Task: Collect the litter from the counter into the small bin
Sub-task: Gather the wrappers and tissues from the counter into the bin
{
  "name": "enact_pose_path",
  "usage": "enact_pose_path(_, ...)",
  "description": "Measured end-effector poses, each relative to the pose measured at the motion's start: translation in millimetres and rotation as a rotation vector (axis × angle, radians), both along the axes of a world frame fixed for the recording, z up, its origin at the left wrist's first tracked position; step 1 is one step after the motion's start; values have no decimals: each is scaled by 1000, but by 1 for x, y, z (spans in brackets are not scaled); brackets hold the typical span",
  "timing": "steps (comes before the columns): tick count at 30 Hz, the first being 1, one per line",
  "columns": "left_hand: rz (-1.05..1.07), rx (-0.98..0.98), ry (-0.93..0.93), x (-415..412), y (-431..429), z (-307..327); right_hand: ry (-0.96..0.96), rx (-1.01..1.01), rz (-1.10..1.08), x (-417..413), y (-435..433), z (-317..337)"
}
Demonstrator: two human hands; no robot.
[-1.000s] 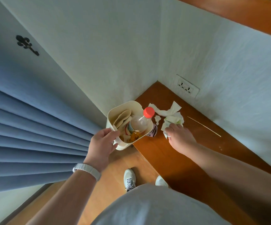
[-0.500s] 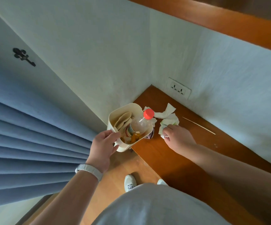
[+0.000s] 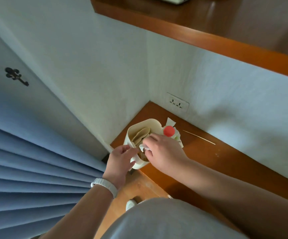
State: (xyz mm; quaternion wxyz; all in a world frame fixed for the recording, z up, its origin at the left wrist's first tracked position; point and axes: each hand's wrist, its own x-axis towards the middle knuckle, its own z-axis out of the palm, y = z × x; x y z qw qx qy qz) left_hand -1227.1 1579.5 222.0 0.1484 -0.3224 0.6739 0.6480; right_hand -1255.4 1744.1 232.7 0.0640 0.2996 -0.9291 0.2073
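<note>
White tissue pinched in right hand fingers over the bin.

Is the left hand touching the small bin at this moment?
Touching. The head view shows the left hand gripping the near rim of the small bin, thumb and fingers closed over its edge, with no gap visible between them.

The small cream plastic bin sits at the edge of the brown wooden table, in the corner. It is nearly full. A clear bottle with a red cap sticks out, with tan paper pieces beside it. A crumpled white tissue is over the opening. More white tissue lies behind the bin. A thin wooden stick lies flat on the table nearby.
</note>
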Motion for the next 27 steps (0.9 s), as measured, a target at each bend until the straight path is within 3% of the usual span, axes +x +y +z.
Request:
enact_pose_path(6, -36, -24, 19, -5, -7, 2, 19, 79, -17, -1, -10, -9)
enact_pose_path(15, 11, -79, -14, -8, -19, -4, 36, 42, -6, 1, 20, -21)
enact_pose_path(22, 0, -149, -65, -14, -22, 0, -182, 169, -240, -37, 72, -74)
enact_pose_path(27, 74, -103, -38, -17, -23, -2, -304, 316, -257, -73, 85, -111)
